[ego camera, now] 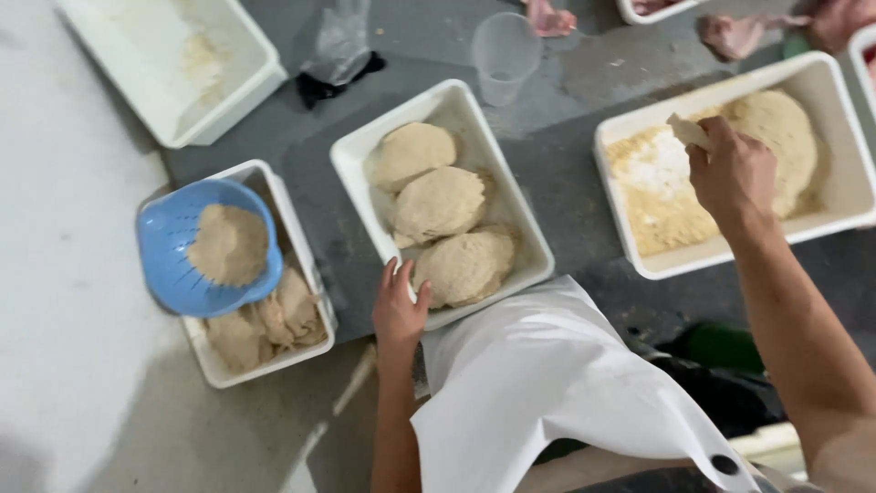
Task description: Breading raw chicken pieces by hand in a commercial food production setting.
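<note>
the fingers of my right hand [730, 173] are pinched together on a pale breaded piece [686, 131], held over the white flour tray [849, 210] on the right, just above the loose coating mix and beside its tall mound. the fingers of my left hand [399, 310] lie slightly apart, resting on the near rim of the middle white tray [351, 183], touching nothing else; three coated pieces [440, 205] lie in it, one after another. left of that, a blue colander [169, 265] with crumb mix sits tilted on a narrower white tray [219, 370] of coated strips. farther back on the grey worktop [566, 173] stand a clear plastic cup [504, 55] and another white tray [228, 105]. my white apron [538, 383] hangs below.
</note>
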